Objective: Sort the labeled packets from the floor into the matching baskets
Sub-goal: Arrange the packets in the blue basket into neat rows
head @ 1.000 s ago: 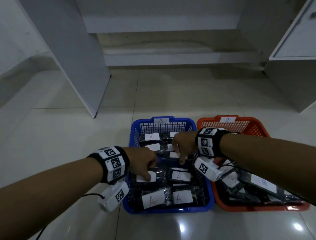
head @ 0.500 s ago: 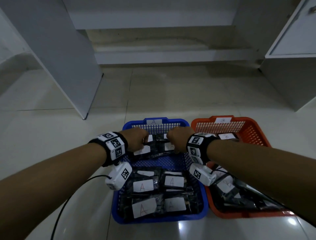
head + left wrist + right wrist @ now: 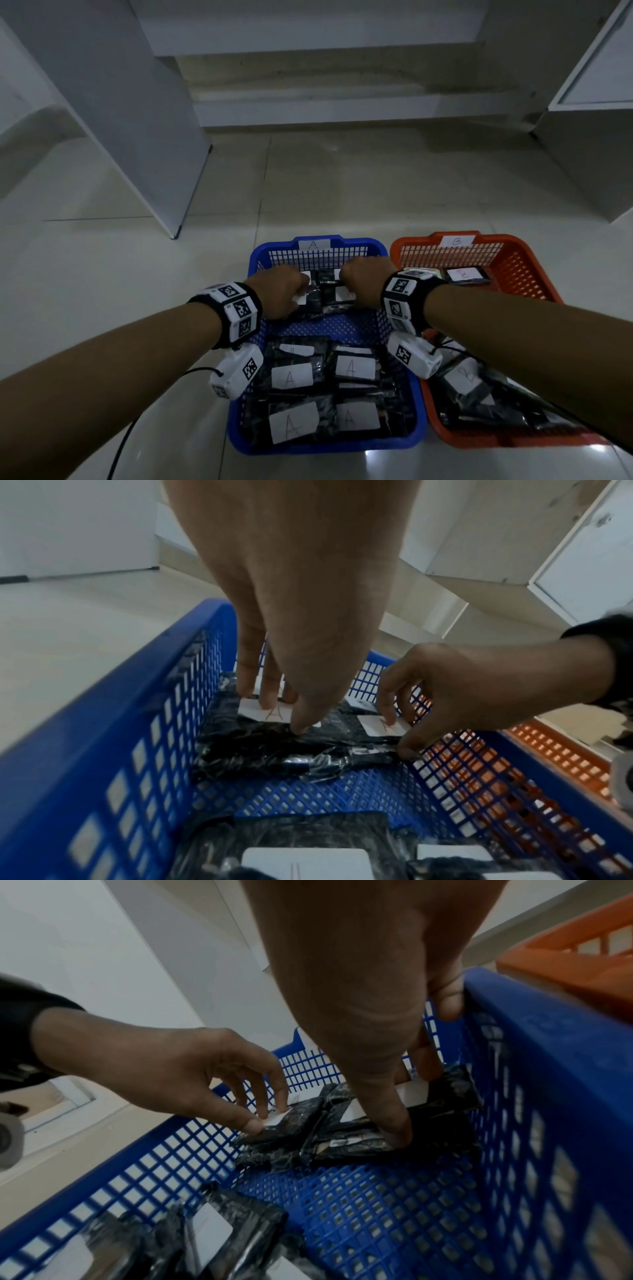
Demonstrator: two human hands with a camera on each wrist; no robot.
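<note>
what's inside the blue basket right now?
The blue basket holds black packets with white A labels, near and far, with bare mesh floor between. The left hand and right hand pinch far packets. Anything under the packets is covered.

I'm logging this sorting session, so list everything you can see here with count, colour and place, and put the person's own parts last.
blue basket: one, blue, on the floor, tagged A on its far rim
orange basket: one, orange, touching the blue basket's right side, tagged B
A packets: at least six, black wrap with white A labels, in the blue basket, far end and near end
B packets: several, black with white labels, in the orange basket; exact count unclear
floor: pale glossy tiles
cabinet panels: white, left and right of the floor
wrist bands: two, black with white marker tags
left hand: fingers pinching a far-end A packet
right hand: fingers pinching the neighbouring far-end packet
</note>
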